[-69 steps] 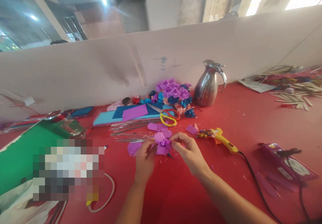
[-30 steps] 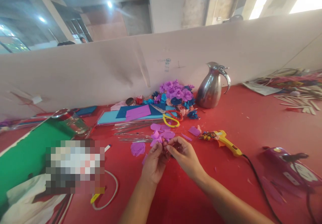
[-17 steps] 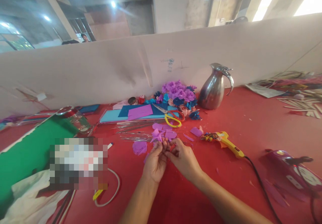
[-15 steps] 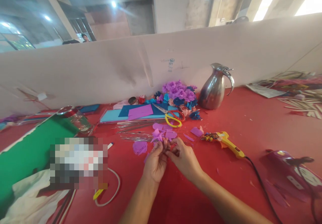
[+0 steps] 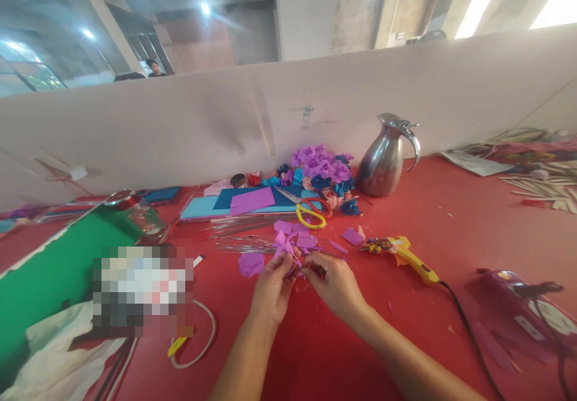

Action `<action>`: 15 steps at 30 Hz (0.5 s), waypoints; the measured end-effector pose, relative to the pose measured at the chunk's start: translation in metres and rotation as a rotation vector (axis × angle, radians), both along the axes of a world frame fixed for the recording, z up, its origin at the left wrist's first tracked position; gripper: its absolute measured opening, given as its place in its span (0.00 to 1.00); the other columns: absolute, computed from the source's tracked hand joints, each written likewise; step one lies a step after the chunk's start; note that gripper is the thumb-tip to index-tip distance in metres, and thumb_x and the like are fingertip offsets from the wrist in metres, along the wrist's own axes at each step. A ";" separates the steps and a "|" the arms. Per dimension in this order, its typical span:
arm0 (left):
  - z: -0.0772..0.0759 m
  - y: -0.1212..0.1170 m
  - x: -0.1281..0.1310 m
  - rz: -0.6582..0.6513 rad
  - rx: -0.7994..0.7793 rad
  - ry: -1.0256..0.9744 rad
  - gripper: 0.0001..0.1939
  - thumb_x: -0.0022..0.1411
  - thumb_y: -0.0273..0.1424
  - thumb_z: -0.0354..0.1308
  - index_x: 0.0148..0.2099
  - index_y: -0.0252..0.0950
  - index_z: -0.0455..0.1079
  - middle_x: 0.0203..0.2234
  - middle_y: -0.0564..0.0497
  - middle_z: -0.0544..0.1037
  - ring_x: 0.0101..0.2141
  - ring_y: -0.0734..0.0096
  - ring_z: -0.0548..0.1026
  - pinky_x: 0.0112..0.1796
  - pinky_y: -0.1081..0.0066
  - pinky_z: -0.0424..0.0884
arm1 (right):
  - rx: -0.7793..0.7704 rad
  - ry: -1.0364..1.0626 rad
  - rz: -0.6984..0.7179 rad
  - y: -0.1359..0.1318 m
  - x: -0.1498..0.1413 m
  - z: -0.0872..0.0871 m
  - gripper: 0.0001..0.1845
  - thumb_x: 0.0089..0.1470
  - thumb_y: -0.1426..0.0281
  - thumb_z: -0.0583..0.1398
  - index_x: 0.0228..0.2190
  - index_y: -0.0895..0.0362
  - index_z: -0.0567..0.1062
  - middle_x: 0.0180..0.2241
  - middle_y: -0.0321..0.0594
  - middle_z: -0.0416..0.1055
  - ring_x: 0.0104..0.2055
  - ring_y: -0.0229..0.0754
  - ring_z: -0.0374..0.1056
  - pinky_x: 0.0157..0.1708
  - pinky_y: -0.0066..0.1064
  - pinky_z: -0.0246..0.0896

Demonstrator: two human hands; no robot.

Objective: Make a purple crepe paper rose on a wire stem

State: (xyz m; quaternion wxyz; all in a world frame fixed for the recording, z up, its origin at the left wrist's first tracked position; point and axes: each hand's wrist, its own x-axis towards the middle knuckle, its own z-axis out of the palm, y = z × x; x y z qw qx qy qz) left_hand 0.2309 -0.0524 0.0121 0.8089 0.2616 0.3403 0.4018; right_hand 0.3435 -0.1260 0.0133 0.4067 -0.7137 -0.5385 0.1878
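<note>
A purple paper flower (image 5: 283,243) with pointed petals stands up from the fingers of my left hand (image 5: 271,284), which is closed around its base. From the flower a thin pale stem (image 5: 296,258) slants down to the right. My right hand (image 5: 336,284) is closed in a pinch close beside the left fingertips, at the lower end of that stem. The exact grip is partly hidden by the fingers. Just beyond both hands lie cut purple paper petals (image 5: 307,240), and a stack of rounded purple pieces (image 5: 251,264) rests to the left.
Thin wires (image 5: 246,244) and yellow-handled scissors (image 5: 311,216) lie ahead, before finished paper flowers (image 5: 322,163). A metal jug (image 5: 383,157) stands behind. To the right are a yellow glue gun (image 5: 412,260) with its cord and a power strip (image 5: 532,308). A glass jar (image 5: 139,214) lies left.
The purple flower now shows more upright above my left fingers, and its stem has come into view. My left hand has turned slightly; my right has shifted a little to the right.
</note>
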 end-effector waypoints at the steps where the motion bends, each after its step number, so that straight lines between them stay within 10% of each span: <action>1: 0.000 0.000 0.000 0.001 0.011 0.005 0.13 0.35 0.29 0.74 0.26 0.33 0.75 0.26 0.53 0.79 0.25 0.79 0.73 0.31 0.77 0.69 | -0.003 -0.005 0.000 0.000 0.000 0.000 0.05 0.51 0.72 0.57 0.29 0.52 0.74 0.24 0.32 0.71 0.25 0.37 0.65 0.26 0.24 0.53; 15: 0.000 -0.010 0.003 0.011 0.357 0.199 0.09 0.45 0.35 0.68 0.29 0.36 0.77 0.26 0.51 0.78 0.31 0.68 0.73 0.37 0.71 0.67 | 0.064 -0.025 -0.001 0.003 -0.005 -0.006 0.09 0.53 0.73 0.55 0.29 0.52 0.75 0.28 0.36 0.76 0.28 0.39 0.70 0.27 0.23 0.56</action>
